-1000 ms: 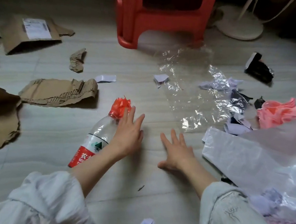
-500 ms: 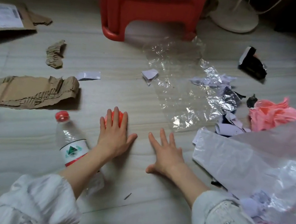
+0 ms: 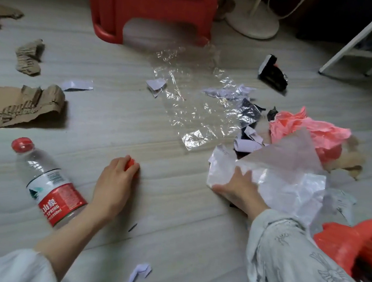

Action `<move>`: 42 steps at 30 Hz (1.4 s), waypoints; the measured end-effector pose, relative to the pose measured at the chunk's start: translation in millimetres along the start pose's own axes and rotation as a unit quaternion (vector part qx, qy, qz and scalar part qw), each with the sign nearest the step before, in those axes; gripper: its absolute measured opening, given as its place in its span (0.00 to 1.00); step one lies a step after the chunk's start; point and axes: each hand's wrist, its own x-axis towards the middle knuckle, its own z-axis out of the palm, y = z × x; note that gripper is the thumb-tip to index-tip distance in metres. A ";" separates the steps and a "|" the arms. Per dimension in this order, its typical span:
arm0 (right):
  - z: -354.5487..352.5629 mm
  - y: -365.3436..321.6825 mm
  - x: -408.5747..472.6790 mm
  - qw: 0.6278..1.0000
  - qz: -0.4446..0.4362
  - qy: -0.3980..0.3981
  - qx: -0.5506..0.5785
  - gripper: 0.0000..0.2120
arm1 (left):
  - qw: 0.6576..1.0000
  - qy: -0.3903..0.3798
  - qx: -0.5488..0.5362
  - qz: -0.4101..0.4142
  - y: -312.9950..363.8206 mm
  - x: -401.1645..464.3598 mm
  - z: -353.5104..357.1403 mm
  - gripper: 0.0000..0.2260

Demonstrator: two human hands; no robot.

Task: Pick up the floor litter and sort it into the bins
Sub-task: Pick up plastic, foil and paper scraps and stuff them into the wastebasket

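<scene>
Barely begun, I'd say: no bins in view. Left hand point(image 3: 111, 184) clenched round an orange scrap point(image 3: 131, 165) on the floor; right hand point(image 3: 239, 189) lies flat on a white bag point(image 3: 290, 188). Bottle point(image 3: 47, 181), cardboard point(image 3: 19, 105), film point(image 3: 194, 100) etc. lie unsorted.

Pale wood-grain floor point(image 3: 172, 219). Near left: plastic bottle point(image 3: 47, 181) lying on its side, red cap point(image 3: 22, 145) pointing far. Left: torn cardboard strip point(image 3: 16, 104), smaller cardboard scrap point(image 3: 29, 56) farther back. Centre: crinkled clear film point(image 3: 191, 100), paper scraps on and beside it. Right: white plastic sheet point(image 3: 274, 182), pink bag point(image 3: 307, 130). Far: red stool point(image 3: 153, 6), white fan base point(image 3: 252, 21). Near centre: paper scrap point(image 3: 137, 274).
</scene>
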 end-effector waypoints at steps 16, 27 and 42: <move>-3.2 -64.6 -90.3 0.902 -0.136 0.028 0.409 0.08 | 0.950 0.035 -0.304 -0.060 58.5 -37.5 -47.2 0.24; -25.3 -80.8 -149.0 0.708 -0.191 -0.176 0.657 0.11 | 0.933 0.012 -0.352 -0.078 68.0 -55.6 -91.5 0.30; 98.2 -51.2 -171.3 0.929 -0.366 0.041 0.041 0.32 | 0.951 0.115 -0.252 -0.134 23.0 -74.2 -63.6 0.22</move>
